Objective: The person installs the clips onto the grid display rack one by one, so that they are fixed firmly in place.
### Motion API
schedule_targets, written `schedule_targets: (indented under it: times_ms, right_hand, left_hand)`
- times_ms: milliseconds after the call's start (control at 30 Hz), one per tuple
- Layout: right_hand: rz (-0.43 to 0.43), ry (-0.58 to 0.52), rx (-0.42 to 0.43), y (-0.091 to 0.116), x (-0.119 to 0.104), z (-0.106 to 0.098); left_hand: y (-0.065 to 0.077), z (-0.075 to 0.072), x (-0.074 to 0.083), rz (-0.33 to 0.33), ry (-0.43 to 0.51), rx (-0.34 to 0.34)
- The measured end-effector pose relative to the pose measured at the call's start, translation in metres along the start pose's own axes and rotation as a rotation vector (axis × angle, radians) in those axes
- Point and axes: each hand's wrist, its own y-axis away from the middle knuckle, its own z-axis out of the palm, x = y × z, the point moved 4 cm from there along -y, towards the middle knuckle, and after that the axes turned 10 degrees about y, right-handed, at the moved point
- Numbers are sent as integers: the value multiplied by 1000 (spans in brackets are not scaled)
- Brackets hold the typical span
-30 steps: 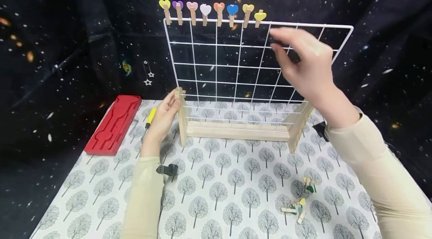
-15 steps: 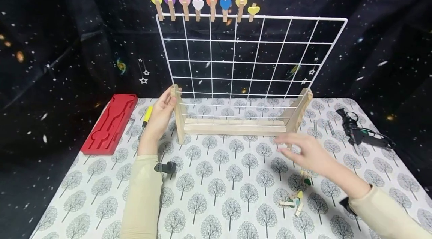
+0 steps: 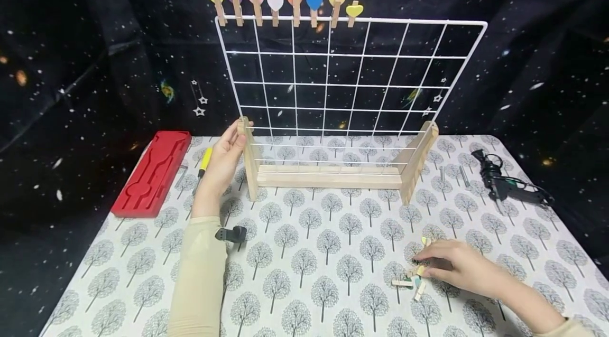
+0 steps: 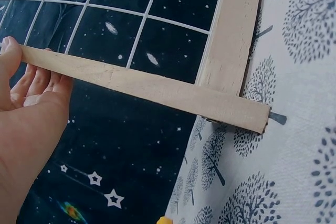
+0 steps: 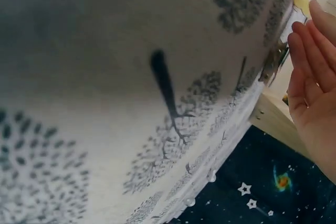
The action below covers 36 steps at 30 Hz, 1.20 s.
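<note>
My left hand [image 3: 222, 164] holds the upper end of the wooden side post [image 3: 249, 170] of a stand, fingers behind it and thumb in front; the left wrist view shows the same grip. A white wire grid [image 3: 414, 21] rises from that stand. Along its top bar, at the left, is a row of heart clothespins, one of them blue [image 3: 314, 2]. My right hand [image 3: 463, 267] is low over several loose clothespins [image 3: 403, 283] on the cloth, thumb and fingers apart. One yellow heart [image 5: 302, 2] shows close to the fingertips in the right wrist view; fingers partly hide the pile.
A red moulded tray [image 3: 152, 173] lies at the left, with a yellow-handled screwdriver [image 3: 205, 160] beside my left hand. On the right rests a black corded tool [image 3: 495, 178], near some thin metal rods [image 3: 463, 176]. A tree-patterned cloth [image 3: 328, 242] covers the table.
My right hand has come down from beside the grid's top bar to the loose clothespins at the front right. The left hand keeps its hold on the post. The head view has shifted slightly.
</note>
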Motion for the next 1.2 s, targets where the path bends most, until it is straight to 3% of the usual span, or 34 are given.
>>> schedule_targets:
  times_ms: [133, 333, 567, 800, 1000, 1200]
  right_hand:
    - [-52, 29, 22, -2, -3, 6]
    - [-133, -11, 37, -5, -6, 8]
    - [-57, -89, -35, -5, -2, 6]
    - [-14, -182, -14, -1, 2, 0]
    - [14, -287, -51, 3, 5, 3]
    - [-6, -229, -54, 2, 5, -1]
  left_hand:
    - [1, 0, 1, -10, 4, 3]
    - [1, 0, -1, -19, 15, 1]
    - [0, -1, -1, -1, 19, -8]
    - [0, 0, -1, -2, 23, -6]
    - [0, 0, 0, -6, 28, -3]
    - [1, 0, 0, -15, 12, 2]
